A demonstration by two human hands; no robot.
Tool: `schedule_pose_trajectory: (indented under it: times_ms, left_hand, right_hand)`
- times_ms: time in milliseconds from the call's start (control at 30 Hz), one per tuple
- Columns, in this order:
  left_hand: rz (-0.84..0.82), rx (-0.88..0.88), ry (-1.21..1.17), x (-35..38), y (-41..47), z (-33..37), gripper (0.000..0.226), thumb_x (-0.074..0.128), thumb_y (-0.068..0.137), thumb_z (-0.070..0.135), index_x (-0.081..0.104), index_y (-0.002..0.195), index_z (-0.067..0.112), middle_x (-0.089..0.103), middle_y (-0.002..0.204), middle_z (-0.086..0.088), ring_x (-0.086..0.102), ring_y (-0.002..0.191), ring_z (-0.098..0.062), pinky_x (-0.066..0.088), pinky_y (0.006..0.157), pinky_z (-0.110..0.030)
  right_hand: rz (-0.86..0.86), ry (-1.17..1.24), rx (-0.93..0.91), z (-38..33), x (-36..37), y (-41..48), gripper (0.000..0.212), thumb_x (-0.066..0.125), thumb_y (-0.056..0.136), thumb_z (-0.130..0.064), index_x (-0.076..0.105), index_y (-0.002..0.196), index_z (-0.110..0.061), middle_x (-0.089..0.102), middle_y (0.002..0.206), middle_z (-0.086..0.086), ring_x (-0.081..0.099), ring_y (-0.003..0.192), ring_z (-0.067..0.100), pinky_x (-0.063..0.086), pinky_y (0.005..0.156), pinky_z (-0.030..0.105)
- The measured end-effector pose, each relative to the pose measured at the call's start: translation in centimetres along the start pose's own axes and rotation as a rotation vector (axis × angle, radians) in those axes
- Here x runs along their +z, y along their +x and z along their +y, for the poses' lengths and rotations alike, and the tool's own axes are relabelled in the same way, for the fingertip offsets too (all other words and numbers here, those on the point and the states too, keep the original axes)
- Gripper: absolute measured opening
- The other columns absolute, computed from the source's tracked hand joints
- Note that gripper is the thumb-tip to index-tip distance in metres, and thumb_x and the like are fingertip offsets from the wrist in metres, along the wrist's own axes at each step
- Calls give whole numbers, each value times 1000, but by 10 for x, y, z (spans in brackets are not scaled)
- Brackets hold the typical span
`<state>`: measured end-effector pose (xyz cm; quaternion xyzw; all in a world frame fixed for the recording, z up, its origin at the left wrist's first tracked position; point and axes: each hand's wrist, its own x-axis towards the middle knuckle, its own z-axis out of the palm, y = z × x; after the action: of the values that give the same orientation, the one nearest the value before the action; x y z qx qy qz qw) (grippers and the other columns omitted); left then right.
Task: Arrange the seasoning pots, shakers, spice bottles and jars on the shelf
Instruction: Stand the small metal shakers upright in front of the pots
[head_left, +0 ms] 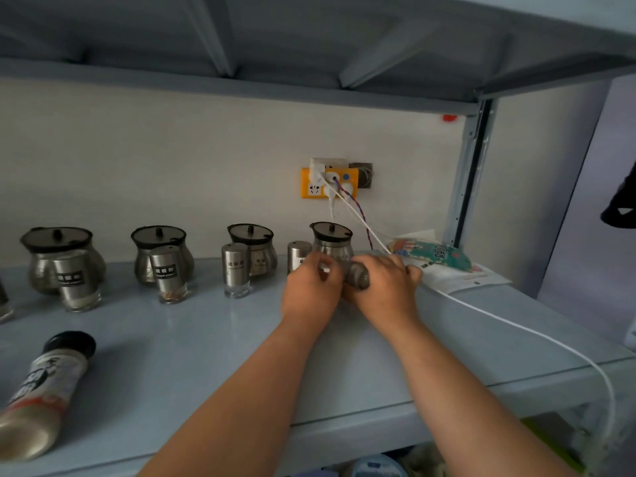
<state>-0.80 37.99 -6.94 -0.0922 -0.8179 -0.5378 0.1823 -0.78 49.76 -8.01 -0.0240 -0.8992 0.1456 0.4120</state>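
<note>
Several steel seasoning pots with black lids stand along the back of the grey shelf (192, 342), such as the leftmost pot (56, 254) and the rightmost pot (332, 241). A steel shaker stands in front of each, for example a shaker (235, 270) in the middle. My left hand (311, 290) and my right hand (385, 287) both grip a dark spice bottle (356, 275) lying sideways just in front of the rightmost pot. A large spice bottle (41, 390) with a black cap lies on its side at the front left.
A yellow wall socket (328, 182) with plugs sits behind the pots. A white cable (516, 328) runs from it across the shelf's right side and over the front edge. Flat packets (437, 258) lie at the back right corner. An upper shelf hangs overhead.
</note>
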Motion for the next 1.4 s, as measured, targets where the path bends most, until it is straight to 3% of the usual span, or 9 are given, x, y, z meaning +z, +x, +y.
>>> schedule_pose_trajectory:
  times_ms: [267,367,533,700,833,1000,1167,1300,1400]
  left_hand:
    - [-59,-113,-187,-4,-3,7,26,46,85,40,60,68,25,72,79,1,66,72,-22,57,73,-38]
    - [-222,-178,-354,-4,-6,12,26,44,94,35,62,85,19,68,86,-1,61,65,-18,50,54,-26]
    - [-303,-157,-522,-3,-4,15,35,44,97,31,60,108,3,65,102,-16,65,88,-25,55,57,-28]
    - [-268,-125,-648,-2,0,14,24,46,97,26,62,100,8,66,110,-21,64,106,-28,59,75,-37]
    - [-232,-74,-706,0,0,14,20,47,97,17,59,109,6,67,107,-16,65,104,-26,58,70,-28]
    - [-144,46,-698,1,3,11,20,50,95,9,60,112,11,66,97,-4,64,89,-16,57,65,-20]
    - [-123,29,-650,4,4,8,23,54,92,8,60,115,8,66,99,-2,64,93,-16,57,66,-21]
    - [-104,42,-602,3,3,7,22,59,89,6,61,110,11,66,94,5,64,90,-14,55,69,-25]
    - [-54,56,-534,5,5,3,21,64,85,5,62,102,18,67,92,5,65,89,-13,55,78,-30]
  right_hand:
    - [156,519,16,-3,-8,3,47,63,59,-41,71,97,-16,73,86,3,66,83,24,51,77,39]
    - [166,589,14,-3,-10,2,45,70,62,-36,70,101,-15,72,92,1,65,87,21,51,80,34]
    - [156,730,74,-5,-13,1,42,79,67,-9,57,100,-24,64,96,0,59,87,15,43,75,13]
    - [249,687,18,-4,-10,1,31,77,73,-15,56,95,-16,51,89,-13,56,81,20,43,70,17]
    - [211,768,90,-2,-10,2,26,73,78,-26,59,97,-16,64,94,4,62,82,19,51,71,24]
    - [150,777,131,-2,-8,5,19,66,85,-28,64,98,-15,66,95,8,60,74,-1,45,65,8]
    - [98,793,132,-4,-8,5,19,62,87,-26,60,104,-18,65,92,5,60,74,-3,48,69,13]
    - [91,837,177,-5,-8,3,23,61,88,-26,46,105,-23,66,83,-2,67,77,14,56,73,35]
    - [36,863,197,-7,-6,3,15,62,88,-23,49,95,-26,66,83,-10,67,76,7,56,76,39]
